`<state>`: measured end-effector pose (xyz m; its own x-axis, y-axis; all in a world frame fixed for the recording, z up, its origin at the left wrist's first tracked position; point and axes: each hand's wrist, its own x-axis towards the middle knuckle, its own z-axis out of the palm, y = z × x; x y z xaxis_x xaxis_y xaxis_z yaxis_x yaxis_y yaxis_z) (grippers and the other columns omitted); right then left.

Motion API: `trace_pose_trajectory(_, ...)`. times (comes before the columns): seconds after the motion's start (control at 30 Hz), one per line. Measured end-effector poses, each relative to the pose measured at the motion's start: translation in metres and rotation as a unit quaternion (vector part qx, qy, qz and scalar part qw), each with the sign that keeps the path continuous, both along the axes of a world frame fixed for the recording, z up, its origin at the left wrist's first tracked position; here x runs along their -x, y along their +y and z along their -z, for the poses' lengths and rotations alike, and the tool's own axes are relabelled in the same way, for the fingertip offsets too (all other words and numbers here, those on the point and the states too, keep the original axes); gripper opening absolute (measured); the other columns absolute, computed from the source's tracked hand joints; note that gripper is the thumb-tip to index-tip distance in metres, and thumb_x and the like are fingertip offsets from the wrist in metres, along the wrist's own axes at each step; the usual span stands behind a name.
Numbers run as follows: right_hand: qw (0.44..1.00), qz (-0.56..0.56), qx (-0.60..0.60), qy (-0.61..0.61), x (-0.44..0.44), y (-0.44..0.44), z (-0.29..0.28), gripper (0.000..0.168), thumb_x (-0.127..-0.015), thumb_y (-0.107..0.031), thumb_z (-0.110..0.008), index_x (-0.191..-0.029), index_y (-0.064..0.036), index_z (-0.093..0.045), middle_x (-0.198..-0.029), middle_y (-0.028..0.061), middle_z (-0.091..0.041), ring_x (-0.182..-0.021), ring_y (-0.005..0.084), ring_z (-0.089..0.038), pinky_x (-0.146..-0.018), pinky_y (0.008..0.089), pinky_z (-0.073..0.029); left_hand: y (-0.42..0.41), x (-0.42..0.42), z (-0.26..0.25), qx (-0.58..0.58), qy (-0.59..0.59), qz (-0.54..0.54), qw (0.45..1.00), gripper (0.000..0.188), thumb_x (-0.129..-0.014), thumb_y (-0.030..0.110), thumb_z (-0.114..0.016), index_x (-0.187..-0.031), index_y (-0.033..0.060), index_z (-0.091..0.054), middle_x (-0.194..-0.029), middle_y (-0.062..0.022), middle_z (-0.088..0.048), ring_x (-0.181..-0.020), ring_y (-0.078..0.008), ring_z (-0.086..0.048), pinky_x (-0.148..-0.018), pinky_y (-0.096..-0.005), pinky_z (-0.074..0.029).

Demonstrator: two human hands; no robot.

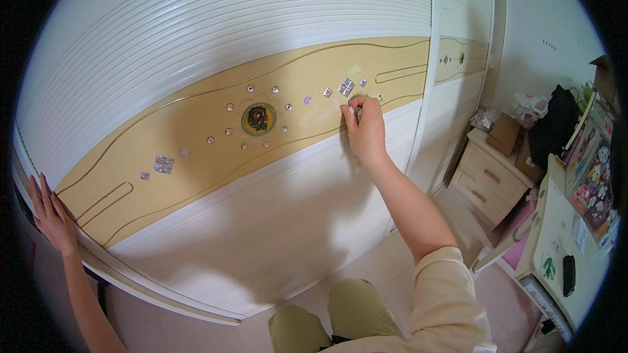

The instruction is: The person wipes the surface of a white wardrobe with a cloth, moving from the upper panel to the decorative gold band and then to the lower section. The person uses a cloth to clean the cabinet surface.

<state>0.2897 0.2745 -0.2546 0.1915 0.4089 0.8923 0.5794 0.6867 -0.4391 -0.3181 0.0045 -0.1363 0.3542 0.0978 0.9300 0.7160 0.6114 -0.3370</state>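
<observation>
Before me is a white sliding wardrobe door [274, 245] with a yellow decorative band [196, 113] across it. My right hand [365, 127] is at the band's lower right, its thumb and forefinger pinched around a small pale piece, mostly hidden by the fingers. Just above that hand sits a cluster of square silvery gems [347, 87]. Pale smears and a purple sticker [307, 100] mark the band to its left. A round green-rimmed medallion [259, 119] ringed by round gems is mid-band. My left hand [54, 220] lies spread against the door's left edge.
A small drawer cabinet [485, 176] at right carries a cardboard box [504, 135], plastic bags and a black cloth [554, 122]. Nearer stands a white desk [554, 255] with a black case [568, 275] on it. A second door panel [456, 108] continues rightward.
</observation>
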Motion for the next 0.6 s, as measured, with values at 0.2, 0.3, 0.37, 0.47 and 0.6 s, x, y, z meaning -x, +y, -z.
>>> trace_pose_trajectory(0.2, 1.0, 0.018, -0.005, 0.003, 0.002, 0.003, -0.002, 0.016, -0.091, -0.007, -0.065, -0.099, 0.002, -0.054, -0.096, 0.0221, -0.057, -0.083, 0.0385, -0.058, -0.073, 0.0415, -0.049, -0.002, 0.005, 0.001, 0.006, -0.009, -0.017, 1.0, 0.045, -0.108, 0.036, -0.032, -0.154, 0.0378, -0.032, -0.162, 0.0062, -0.025, -0.149, -0.0185, -0.026, -0.112, -0.0625, -0.027)
trace_pose_trajectory(0.3, 0.999, 0.018, 0.029, 0.004, 0.0, 0.002, -0.007, 0.015, -0.092, -0.007, -0.063, -0.098, 0.003, -0.054, -0.096, 0.0243, -0.058, -0.082, 0.0404, -0.06, -0.072, 0.0431, -0.05, -0.001, 0.005, 0.001, 0.0, 0.023, -0.012, 1.0, 0.045, -0.108, 0.035, -0.033, -0.154, 0.0373, -0.033, -0.162, 0.0063, -0.025, -0.149, -0.019, -0.026, -0.112, -0.0626, -0.028)
trace_pose_trajectory(0.37, 0.998, 0.021, 0.05, 0.01, -0.001, 0.002, -0.009, 0.015, -0.092, -0.007, -0.063, -0.098, 0.003, -0.054, -0.098, 0.0258, -0.058, -0.082, 0.0416, -0.06, -0.071, 0.0442, -0.05, -0.001, 0.006, 0.001, 0.005, 0.018, -0.004, 1.0, 0.045, -0.108, 0.035, -0.033, -0.153, 0.0366, -0.033, -0.162, 0.006, -0.026, -0.149, -0.0193, -0.027, -0.112, -0.0628, -0.028)
trace_pose_trajectory(0.47, 0.997, 0.016, 0.078, 0.021, -0.002, -0.001, -0.013, 0.015, -0.093, -0.008, -0.061, -0.099, 0.004, -0.054, -0.099, 0.0276, -0.059, -0.083, 0.0431, -0.06, -0.072, 0.045, -0.05, -0.002, 0.007, 0.0, 0.011, 0.006, 0.005, 1.0, 0.045, -0.108, 0.035, -0.034, -0.153, 0.036, -0.034, -0.162, 0.0054, -0.027, -0.149, -0.0197, -0.027, -0.111, -0.0627, -0.028)
trace_pose_trajectory(0.6, 0.995, 0.036, 0.071, 0.056, -0.016, 0.008, -0.007, 0.014, -0.094, -0.009, -0.06, -0.098, 0.004, -0.054, -0.092, 0.0247, -0.061, -0.081, 0.0393, -0.062, -0.072, 0.0431, -0.051, -0.002, 0.014, 0.002, 0.006, -0.006, -0.029, 1.0, 0.045, -0.108, 0.033, -0.035, -0.153, 0.035, -0.035, -0.162, 0.0043, -0.027, -0.148, -0.0199, -0.028, -0.111, -0.0617, -0.029)
